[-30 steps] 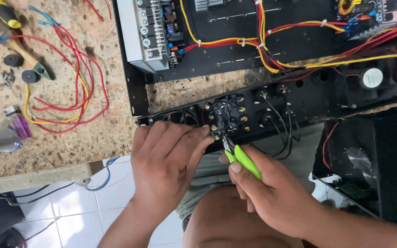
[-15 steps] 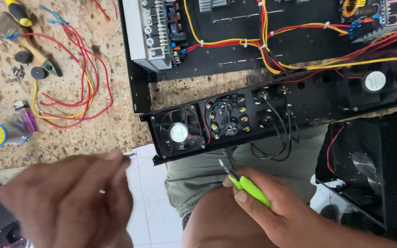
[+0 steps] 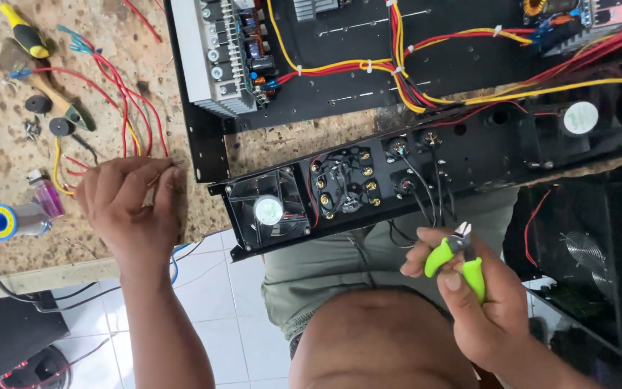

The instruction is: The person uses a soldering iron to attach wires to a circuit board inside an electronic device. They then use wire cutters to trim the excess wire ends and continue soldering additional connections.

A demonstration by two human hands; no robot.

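Two hands are being kept to either side of the black rear panel (image 3: 412, 180), which is standing on edge at the front of the speckled worktop (image 3: 8, 230). The green-handled side cutters (image 3: 458, 256) are being held just below that panel in the right hand (image 3: 484, 302), fingers wrapped round both handles and the blades close to shut with nothing between them; they are being held away from the wiring, likely so the tool stays ready without snagging the black leads hanging under the panel. The left hand (image 3: 127, 209) is being laid on the worktop well to the left of the panel, beside its small fan (image 3: 268, 210), fingers curled over the loose red and yellow wires (image 3: 120, 115); a thin piece may be pinched at the fingertips, though that cannot be told for certain. A solder spool (image 3: 0, 220) is lying further left of the panel. Compared with half a second ago, the left hand is no longer raised and blurred in front of the bench but down on the wires, while the cutters have been lifted slightly nearer the panel.
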